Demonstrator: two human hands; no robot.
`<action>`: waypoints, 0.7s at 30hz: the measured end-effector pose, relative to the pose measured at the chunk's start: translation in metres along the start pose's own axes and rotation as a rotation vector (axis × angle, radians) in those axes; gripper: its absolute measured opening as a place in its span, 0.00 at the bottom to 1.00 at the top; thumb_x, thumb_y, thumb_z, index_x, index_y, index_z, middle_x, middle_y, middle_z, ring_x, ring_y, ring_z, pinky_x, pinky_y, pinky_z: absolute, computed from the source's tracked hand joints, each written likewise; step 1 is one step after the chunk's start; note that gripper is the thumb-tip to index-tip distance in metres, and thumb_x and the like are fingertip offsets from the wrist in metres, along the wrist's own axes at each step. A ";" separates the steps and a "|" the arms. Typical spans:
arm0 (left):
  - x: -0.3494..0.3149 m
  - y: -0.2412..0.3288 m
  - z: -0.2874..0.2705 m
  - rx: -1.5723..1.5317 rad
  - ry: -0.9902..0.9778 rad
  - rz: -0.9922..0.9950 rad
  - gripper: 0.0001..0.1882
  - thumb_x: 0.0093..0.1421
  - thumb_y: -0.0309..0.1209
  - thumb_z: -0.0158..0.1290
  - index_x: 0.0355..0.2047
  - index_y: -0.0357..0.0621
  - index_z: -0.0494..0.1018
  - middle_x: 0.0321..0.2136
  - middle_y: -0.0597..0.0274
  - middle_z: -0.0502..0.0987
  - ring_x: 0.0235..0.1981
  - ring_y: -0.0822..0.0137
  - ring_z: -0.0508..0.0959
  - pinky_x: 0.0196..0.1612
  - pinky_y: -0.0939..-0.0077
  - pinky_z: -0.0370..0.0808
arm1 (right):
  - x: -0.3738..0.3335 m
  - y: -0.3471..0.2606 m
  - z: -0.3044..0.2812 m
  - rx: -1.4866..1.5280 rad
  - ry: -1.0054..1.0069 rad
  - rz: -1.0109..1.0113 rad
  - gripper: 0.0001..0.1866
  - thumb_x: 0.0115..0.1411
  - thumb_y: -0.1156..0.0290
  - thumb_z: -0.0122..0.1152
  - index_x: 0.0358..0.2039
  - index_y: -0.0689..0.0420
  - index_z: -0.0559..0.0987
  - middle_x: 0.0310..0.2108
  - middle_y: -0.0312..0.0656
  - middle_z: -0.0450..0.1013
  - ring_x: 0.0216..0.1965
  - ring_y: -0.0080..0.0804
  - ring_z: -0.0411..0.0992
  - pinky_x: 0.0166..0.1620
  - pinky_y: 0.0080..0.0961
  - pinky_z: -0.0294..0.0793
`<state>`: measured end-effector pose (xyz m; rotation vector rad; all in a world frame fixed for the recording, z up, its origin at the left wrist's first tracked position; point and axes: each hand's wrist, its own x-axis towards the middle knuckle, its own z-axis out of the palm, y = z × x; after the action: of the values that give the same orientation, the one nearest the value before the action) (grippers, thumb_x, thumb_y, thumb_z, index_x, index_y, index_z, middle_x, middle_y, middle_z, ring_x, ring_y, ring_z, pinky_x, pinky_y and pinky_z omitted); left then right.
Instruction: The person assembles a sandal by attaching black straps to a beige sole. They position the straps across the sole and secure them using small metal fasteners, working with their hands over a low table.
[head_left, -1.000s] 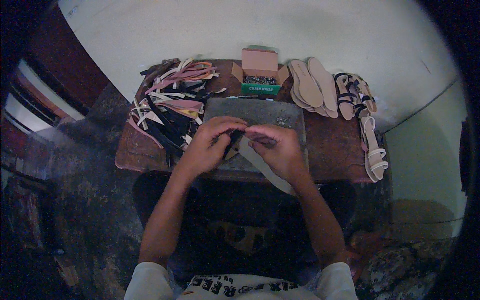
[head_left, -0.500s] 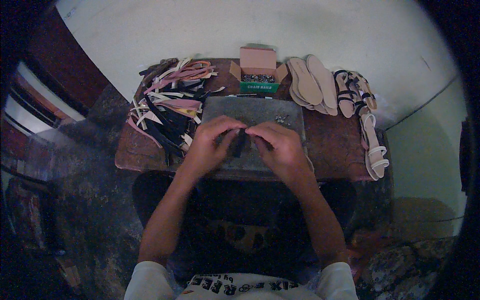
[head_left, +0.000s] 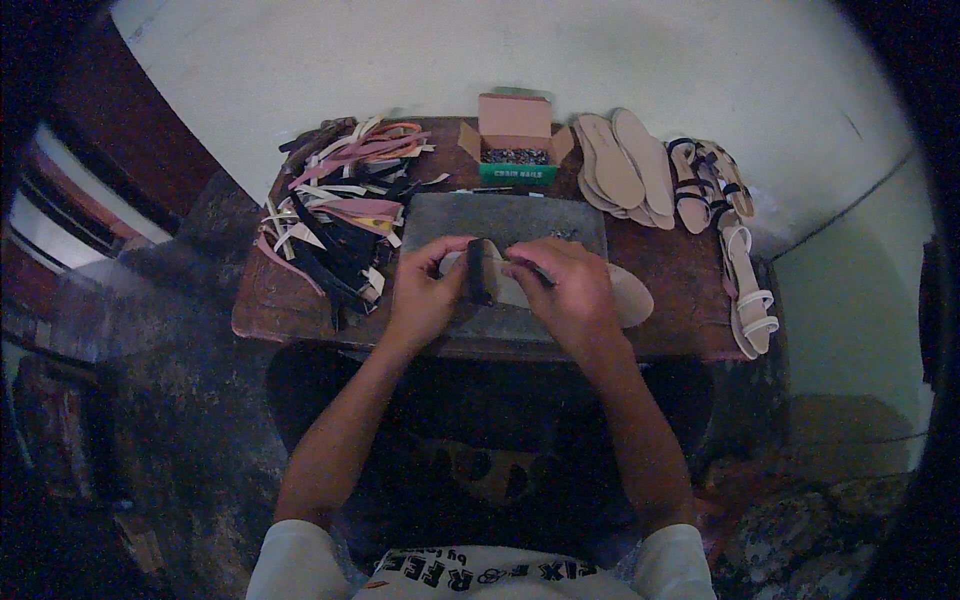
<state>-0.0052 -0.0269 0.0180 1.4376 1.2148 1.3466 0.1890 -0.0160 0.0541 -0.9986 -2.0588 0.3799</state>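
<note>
Sole (head_left: 512, 291) runs from your left hand (head_left: 426, 292) out past your right hand (head_left: 570, 288): probably light, bendy; take its edges. Black strap (head_left: 481, 272) across it, touching your left hand, looks soft. Left clamped on both; right bunched, can't tell on what. Grey slab (head_left: 432, 215) beneath.

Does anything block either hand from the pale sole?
Nothing visible does: the left hand is at the left end of the pale sole, beside a black strap; the right hand is over its middle.
</note>
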 end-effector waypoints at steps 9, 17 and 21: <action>0.003 -0.004 -0.004 -0.131 0.037 -0.106 0.10 0.64 0.26 0.53 0.44 0.36 0.79 0.36 0.63 0.82 0.37 0.75 0.78 0.43 0.79 0.74 | 0.001 -0.005 0.002 0.072 0.020 -0.085 0.08 0.49 0.78 0.70 0.31 0.60 0.82 0.29 0.44 0.80 0.32 0.41 0.78 0.37 0.33 0.76; 0.005 -0.008 -0.008 -0.042 -0.005 -0.027 0.10 0.65 0.26 0.53 0.44 0.38 0.80 0.37 0.64 0.82 0.37 0.76 0.78 0.43 0.79 0.74 | 0.001 -0.001 0.002 0.052 -0.016 -0.080 0.07 0.51 0.76 0.68 0.32 0.59 0.82 0.32 0.45 0.79 0.34 0.44 0.78 0.39 0.36 0.76; 0.006 -0.004 -0.011 -0.004 -0.079 -0.046 0.10 0.65 0.26 0.53 0.44 0.39 0.80 0.37 0.65 0.82 0.37 0.76 0.78 0.42 0.79 0.75 | 0.001 0.001 0.004 0.020 0.031 -0.093 0.08 0.48 0.77 0.70 0.31 0.60 0.82 0.31 0.45 0.80 0.33 0.42 0.79 0.38 0.34 0.76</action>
<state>-0.0164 -0.0214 0.0168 1.4378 1.1870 1.2490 0.1862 -0.0149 0.0518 -0.8882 -2.0611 0.3347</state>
